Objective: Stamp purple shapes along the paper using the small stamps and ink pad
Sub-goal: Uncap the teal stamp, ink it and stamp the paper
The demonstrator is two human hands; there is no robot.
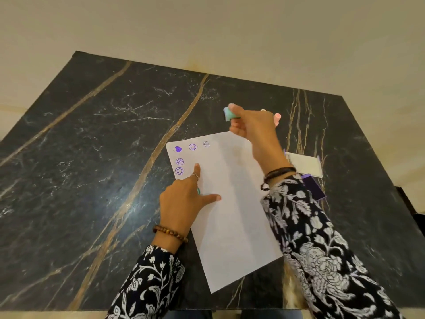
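A white paper lies on the dark marble table. Several purple stamped shapes, a heart and smiley circles, sit along its top left corner. My right hand is raised above the paper's far edge, holding a small teal stamp with its face turned sideways. My left hand presses on the paper's left side with forefinger and thumb spread; a bit of teal shows under its fingers, and I cannot tell what it is. The purple ink pad lies open to the right, partly behind my right sleeve.
The ink pad's white lid lies flat just beyond the pad near the table's right side. The table's far edge meets a beige wall. The left half of the table shows only marble with gold veins.
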